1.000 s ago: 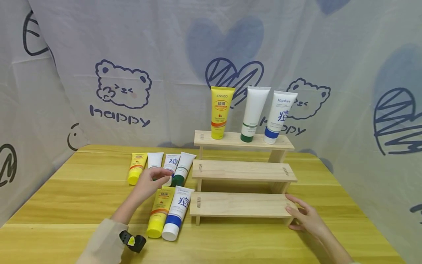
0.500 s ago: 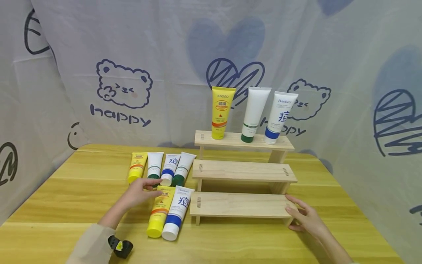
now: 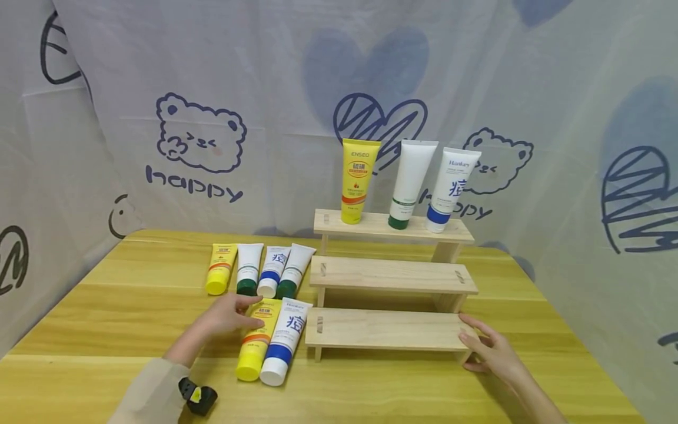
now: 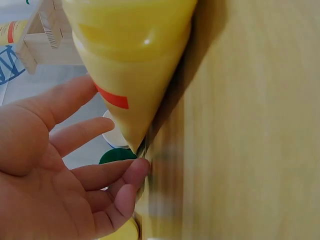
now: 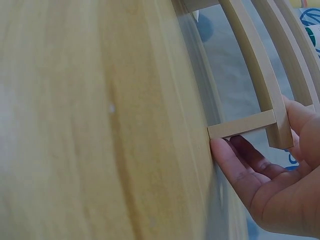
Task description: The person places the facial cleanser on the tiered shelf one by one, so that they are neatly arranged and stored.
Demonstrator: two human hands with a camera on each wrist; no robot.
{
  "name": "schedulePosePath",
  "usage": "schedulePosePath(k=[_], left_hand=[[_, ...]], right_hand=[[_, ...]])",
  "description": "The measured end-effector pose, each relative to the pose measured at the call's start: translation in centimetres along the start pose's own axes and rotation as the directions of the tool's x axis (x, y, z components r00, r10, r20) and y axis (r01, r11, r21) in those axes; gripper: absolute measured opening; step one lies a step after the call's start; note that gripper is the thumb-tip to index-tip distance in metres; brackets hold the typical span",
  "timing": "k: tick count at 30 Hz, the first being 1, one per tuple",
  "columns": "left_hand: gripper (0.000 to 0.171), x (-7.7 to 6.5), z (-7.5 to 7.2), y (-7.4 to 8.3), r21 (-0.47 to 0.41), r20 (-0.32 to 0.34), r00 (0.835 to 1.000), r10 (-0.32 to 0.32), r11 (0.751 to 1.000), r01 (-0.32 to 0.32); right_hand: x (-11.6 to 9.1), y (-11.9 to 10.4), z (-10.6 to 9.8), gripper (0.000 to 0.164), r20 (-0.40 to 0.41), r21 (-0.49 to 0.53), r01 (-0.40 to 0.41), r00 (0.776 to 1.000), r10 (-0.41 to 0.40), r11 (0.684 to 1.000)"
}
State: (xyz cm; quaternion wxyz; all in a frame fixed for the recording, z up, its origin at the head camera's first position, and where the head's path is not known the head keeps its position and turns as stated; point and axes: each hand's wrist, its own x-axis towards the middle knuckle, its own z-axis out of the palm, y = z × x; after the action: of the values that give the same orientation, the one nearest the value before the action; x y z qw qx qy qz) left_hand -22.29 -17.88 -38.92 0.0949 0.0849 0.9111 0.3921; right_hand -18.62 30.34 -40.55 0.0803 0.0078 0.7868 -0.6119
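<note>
My left hand [image 3: 225, 315] is at the crimped end of a yellow squeeze tube [image 3: 253, 353] lying on the table. In the left wrist view its thumb lies along the yellow tube's [image 4: 125, 75] side and the other fingers are bent loosely by the tip. Against that tube lies a white tube with a blue band [image 3: 286, 341]. My right hand [image 3: 495, 350] holds the right end of the lowest step of a three-step wooden stand [image 3: 386, 328]. In the right wrist view its thumb is at the board and its fingers are by the leg [image 5: 245, 124].
On the top step stand a yellow tube [image 3: 358, 182], a white tube with a green cap [image 3: 410, 185] and a white tube with a blue band [image 3: 450, 191]. Several more tubes, among them a yellow one [image 3: 219, 271], lie in a row behind my left hand. A printed curtain [image 3: 286, 88] hangs behind the table.
My left hand has come down and toward me from over the back row of tubes to the near yellow tube. The right hand has stayed on the stand.
</note>
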Motion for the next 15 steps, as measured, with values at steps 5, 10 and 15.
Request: schedulePosePath(k=[5,10,15], left_hand=[[0.058,0.07,0.14,0.22,0.000,0.007,1.000,-0.018,1.000,0.018],[0.057,0.36,0.26,0.25,-0.037,0.000,0.998,-0.061,0.997,0.061],[0.056,0.71,0.35,0.16,-0.079,0.004,0.993,-0.116,0.990,0.116]], right_hand=[[-0.07,-0.07,-0.10,0.057,0.015,-0.033,0.016,1.000,-0.015,0.999],[-0.07,-0.11,-0.15,0.057,0.019,-0.033,0.013,1.000,-0.012,0.999],[-0.10,-0.05,-0.09,0.056,0.015,-0.017,0.008,1.000,-0.008,1.000]])
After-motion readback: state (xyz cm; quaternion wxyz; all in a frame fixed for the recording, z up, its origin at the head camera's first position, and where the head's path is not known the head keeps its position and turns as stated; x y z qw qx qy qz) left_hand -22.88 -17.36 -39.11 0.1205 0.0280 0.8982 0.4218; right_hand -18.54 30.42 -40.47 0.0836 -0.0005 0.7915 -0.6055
